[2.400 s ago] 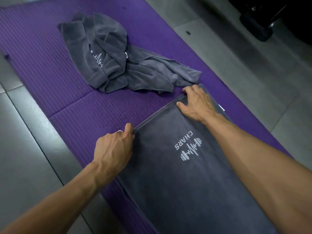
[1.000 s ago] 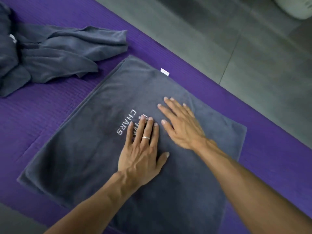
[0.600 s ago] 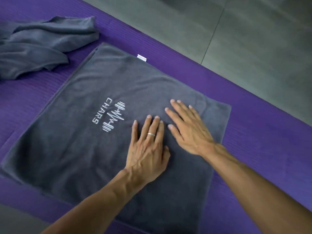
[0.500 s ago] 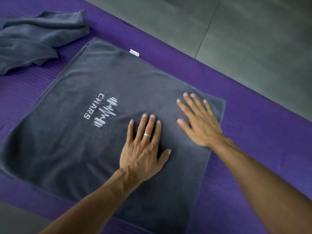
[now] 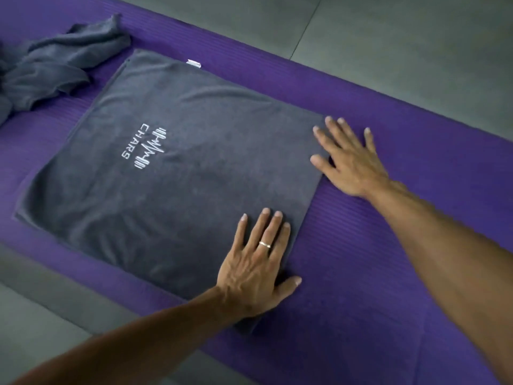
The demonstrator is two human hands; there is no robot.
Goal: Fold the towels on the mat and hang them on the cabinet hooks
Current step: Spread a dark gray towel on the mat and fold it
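Note:
A dark grey towel (image 5: 177, 173) with a white CHARS logo lies folded flat on the purple mat (image 5: 361, 259). My left hand (image 5: 258, 268) lies flat with straight fingers on the towel's near right corner, thumb out on the mat. My right hand (image 5: 347, 159) rests flat with spread fingers across the towel's far right edge, partly on the mat. A second grey towel (image 5: 47, 68) lies crumpled on the mat at the upper left, apart from both hands.
Grey floor tiles (image 5: 402, 51) run beyond the mat's far edge and along its near edge at the lower left. A small white label (image 5: 193, 63) sticks out at the flat towel's far edge. No cabinet or hooks are in view.
Both hands have slid rightward over the flat towel from its middle to its right edge, staying flat. The view has shifted right along the mat.

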